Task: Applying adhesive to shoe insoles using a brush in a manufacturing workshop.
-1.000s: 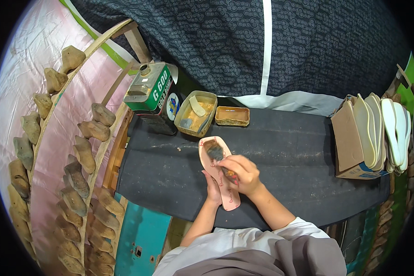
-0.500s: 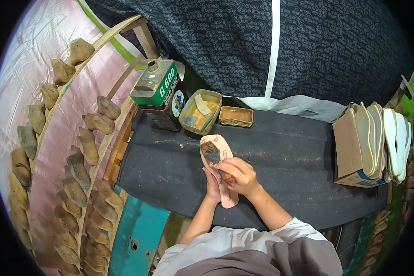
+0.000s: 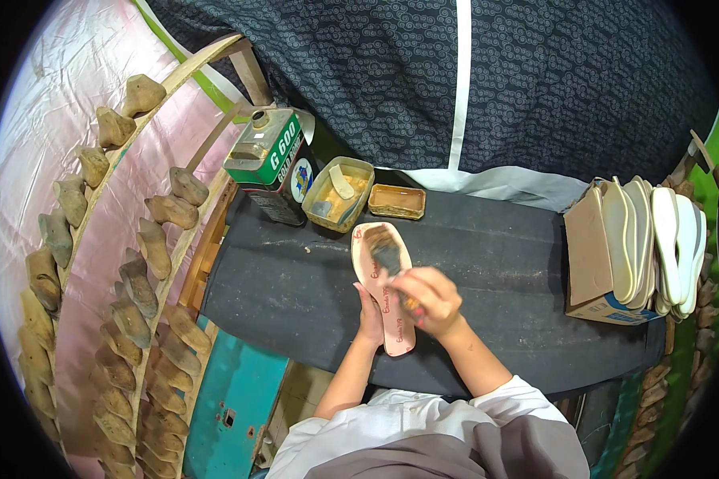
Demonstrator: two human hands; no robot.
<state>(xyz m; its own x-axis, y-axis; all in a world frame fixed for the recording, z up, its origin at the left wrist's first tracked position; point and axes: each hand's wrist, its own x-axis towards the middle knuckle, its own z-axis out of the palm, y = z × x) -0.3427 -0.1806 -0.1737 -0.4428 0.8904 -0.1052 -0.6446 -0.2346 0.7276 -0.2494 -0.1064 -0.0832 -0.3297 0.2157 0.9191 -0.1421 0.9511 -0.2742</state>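
Note:
My left hand (image 3: 369,317) is closed on the side of a pale pink insole (image 3: 396,335) with red print, held up over the dark table. In my right hand (image 3: 430,299) is a brush (image 3: 386,254) with dark, worn bristles, gripped by its handle. The bristles lie over the wide upper part of the insole; motion blurs them a little. Beyond the insole stands a square tub (image 3: 321,210) of yellowish paste, holding a pale flat spatula (image 3: 342,182). To its right sits a small shallow tray (image 3: 397,202) with brown contents.
A green and black metal can (image 3: 266,172) stands at the table's far left. Racks of wooden shoe lasts (image 3: 140,287) line the left side. At the right, a cardboard box (image 3: 589,263) holds several cream and white soles (image 3: 635,239). Dark patterned cloth (image 3: 359,88) hangs behind the table (image 3: 503,295).
The brush has moved slightly right across the insole, and my right hand has shifted right with it. The insole stands more upright. The whole view has shifted a little.

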